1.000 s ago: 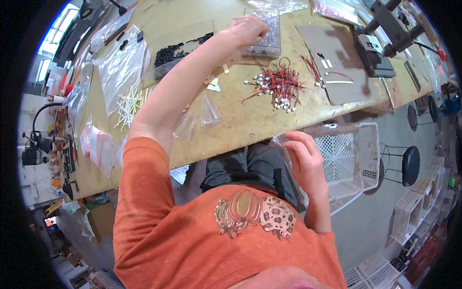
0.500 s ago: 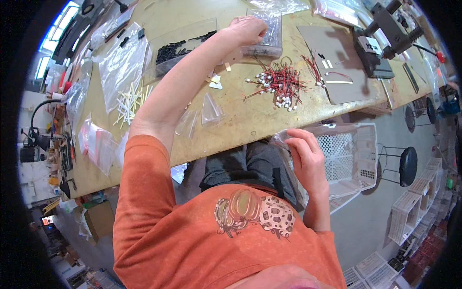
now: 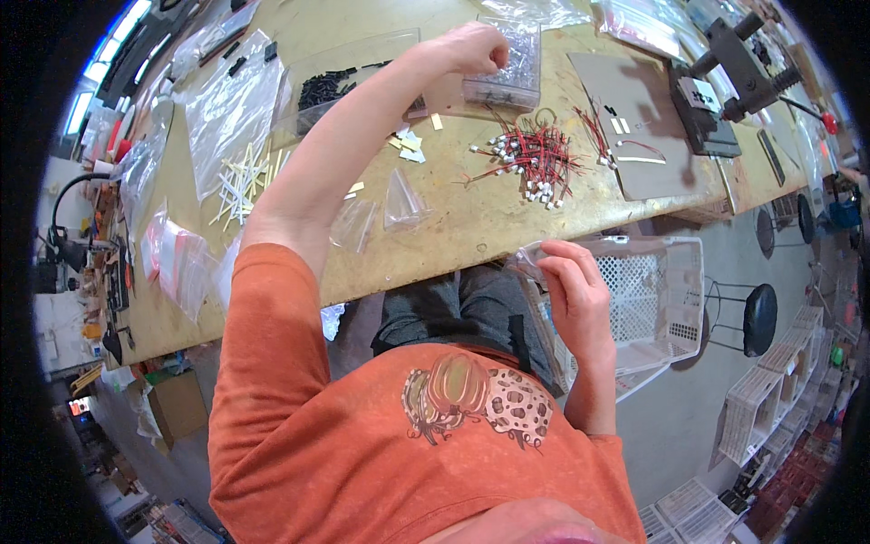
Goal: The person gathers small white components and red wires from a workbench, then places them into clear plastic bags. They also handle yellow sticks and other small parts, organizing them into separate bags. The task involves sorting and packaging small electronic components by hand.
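Note:
My left hand reaches across the table to a clear plastic bin of small transparent parts. Its fingers are curled closed at the bin's left side; whatever they hold, if anything, is hidden. Close to my body, just off the table's front edge, my right hand pinches a small clear plastic bag. Between the two hands lies a pile of red and black wires with white connectors. Under my left forearm stands a second clear bin with black tubular pieces.
On the right, a grey sheet carries loose small parts beside a dark hand press. White and yellow strips and empty clear bags lie leftward. A white perforated crate stands beyond the front edge, near a black stool.
My left hand is slightly higher at the bin, its fingers still curled. My right hand stays in place with the bag. The whole view has shifted a little.

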{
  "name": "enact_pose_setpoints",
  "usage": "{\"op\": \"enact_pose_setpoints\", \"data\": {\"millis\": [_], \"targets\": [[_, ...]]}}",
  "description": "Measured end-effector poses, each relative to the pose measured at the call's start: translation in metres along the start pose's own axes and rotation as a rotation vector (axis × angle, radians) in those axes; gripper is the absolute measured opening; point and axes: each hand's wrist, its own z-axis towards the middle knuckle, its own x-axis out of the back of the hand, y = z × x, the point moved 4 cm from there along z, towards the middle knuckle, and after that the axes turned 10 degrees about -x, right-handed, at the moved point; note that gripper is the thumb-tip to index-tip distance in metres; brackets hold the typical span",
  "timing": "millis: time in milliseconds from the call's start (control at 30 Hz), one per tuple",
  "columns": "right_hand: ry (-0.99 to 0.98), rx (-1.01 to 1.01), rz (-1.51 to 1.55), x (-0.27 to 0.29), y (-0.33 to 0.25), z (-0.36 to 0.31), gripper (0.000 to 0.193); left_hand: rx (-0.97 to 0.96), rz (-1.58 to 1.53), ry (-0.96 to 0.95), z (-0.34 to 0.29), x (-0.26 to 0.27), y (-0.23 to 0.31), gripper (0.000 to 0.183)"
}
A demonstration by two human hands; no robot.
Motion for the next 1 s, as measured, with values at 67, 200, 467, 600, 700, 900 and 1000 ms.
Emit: {"op": "enact_pose_setpoints", "data": {"millis": [67, 200, 467, 600, 700, 900, 1000], "targets": [[0.002, -0.005, -0.003, 0.0, 0.003, 0.0, 0.015, -0.015, -0.157, 0.152, -0.006, 0.003, -0.009, 0.022], [-0.005, -0.008, -0.007, -0.001, 0.003, 0.002, 0.014, 0.005, -0.267, 0.343, -0.01, -0.003, -0.029, 0.024], [-0.01, 0.026, -0.009, -0.004, -0.006, 0.009, 0.014, 0.045, -0.538, 0.458, -0.061, -0.003, -0.017, 0.021], [0.004, 0.043, -0.017, -0.004, -0.013, 0.017, 0.015, 0.038, -0.986, 0.451, -0.114, -0.007, 0.051, 0.03], [0.012, 0.061, -0.013, -0.005, -0.022, 0.024, 0.015, -0.167, -0.933, 0.551, -0.146, 0.014, 0.132, 0.013], [-0.045, 0.124, -0.009, -0.021, -0.043, 0.029, 0.013, -0.35, -0.299, 0.545, -0.201, 0.014, 0.181, 0.013], [-0.074, 0.142, -0.021, -0.029, -0.049, 0.027, 0.012, -0.348, -0.331, 0.514, -0.211, 0.011, 0.184, 0.014]]}}
